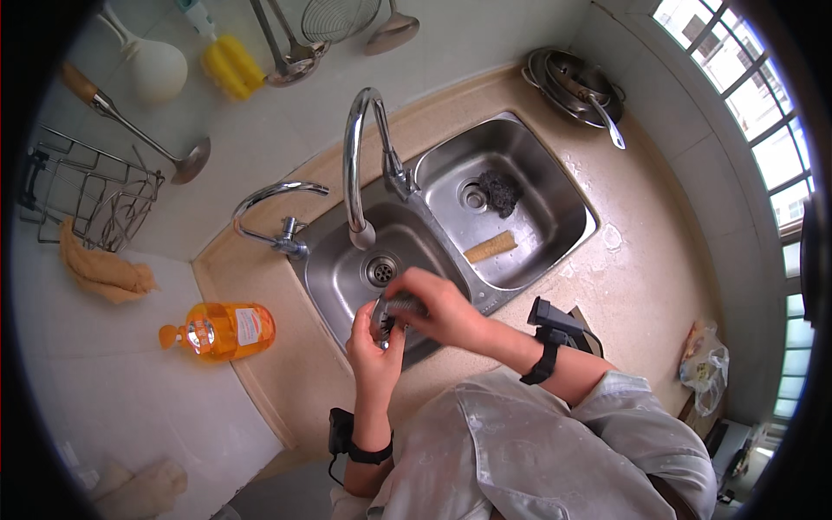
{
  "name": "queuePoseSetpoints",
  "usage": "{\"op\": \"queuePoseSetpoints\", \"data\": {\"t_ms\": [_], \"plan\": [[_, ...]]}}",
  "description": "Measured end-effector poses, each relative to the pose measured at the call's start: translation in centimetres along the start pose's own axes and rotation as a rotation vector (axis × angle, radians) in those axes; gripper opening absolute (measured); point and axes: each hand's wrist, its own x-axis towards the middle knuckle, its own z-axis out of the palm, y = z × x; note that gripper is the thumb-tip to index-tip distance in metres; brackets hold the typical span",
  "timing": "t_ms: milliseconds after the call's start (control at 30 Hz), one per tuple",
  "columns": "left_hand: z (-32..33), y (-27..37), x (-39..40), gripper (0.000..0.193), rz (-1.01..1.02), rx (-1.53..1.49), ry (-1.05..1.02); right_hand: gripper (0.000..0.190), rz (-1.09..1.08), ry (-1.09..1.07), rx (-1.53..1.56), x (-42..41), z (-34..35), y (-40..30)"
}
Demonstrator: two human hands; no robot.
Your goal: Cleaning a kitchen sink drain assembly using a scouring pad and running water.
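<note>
Over the front of the left basin (331, 286), my left hand (375, 364) grips a small round metal part (379, 320), perhaps a sink strainer, with its thumb and fingers. My right hand (437, 305) reaches in from the right, its fingers curled over the same part and slightly blurred. Those fingers cover much of the part, so its full shape is hidden. Just beyond my hands is the basin's drain (381, 270). The grey spout end of a tall chrome faucet (354, 149) hangs above that basin; no running water shows.
A dark scouring pad (500, 193) and a tan, roughly cylindrical piece (491, 246) lie in the right basin (546, 227). A second curved tap (263, 198) stands at left, near an orange pump bottle (237, 330). Stacked pans (575, 88) occupy the far corner; a plastic bag (705, 367) lies right.
</note>
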Motion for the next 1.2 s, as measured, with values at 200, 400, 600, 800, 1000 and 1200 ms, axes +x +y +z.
{"op": "queuePoseSetpoints", "data": {"t_ms": [200, 400, 600, 800, 1000, 1200], "plan": [[0.3, 0.0, -0.3, 0.036, 0.050, -0.193, 0.049, 0.024, 0.074, 0.053, -0.037, 0.1, -0.9, 1.3], [-0.1, -0.2, -0.1, 0.038, 0.080, -0.126, 0.010, 0.023, -0.084, 0.015, -0.080, 0.3, -0.2, 0.3], [0.3, 0.7, -0.5, 0.034, 0.077, -0.455, 0.085, 0.014, 0.274, 0.009, 0.358, -0.2, -0.7, 2.6], [0.8, -0.9, -0.4, 0.043, -0.051, -0.479, -0.019, 0.018, 0.375, -0.048, 0.603, -0.1, -0.4, 3.1], [0.0, -1.3, 0.7, 0.034, -0.035, -0.412, -0.177, 0.029, 0.095, 0.064, 0.210, 0.5, -1.1, 1.1], [0.4, -1.3, 0.1, 0.036, 0.005, -0.286, -0.127, 0.023, -0.267, -0.142, -0.161, 0.3, -0.6, 0.0]]}}
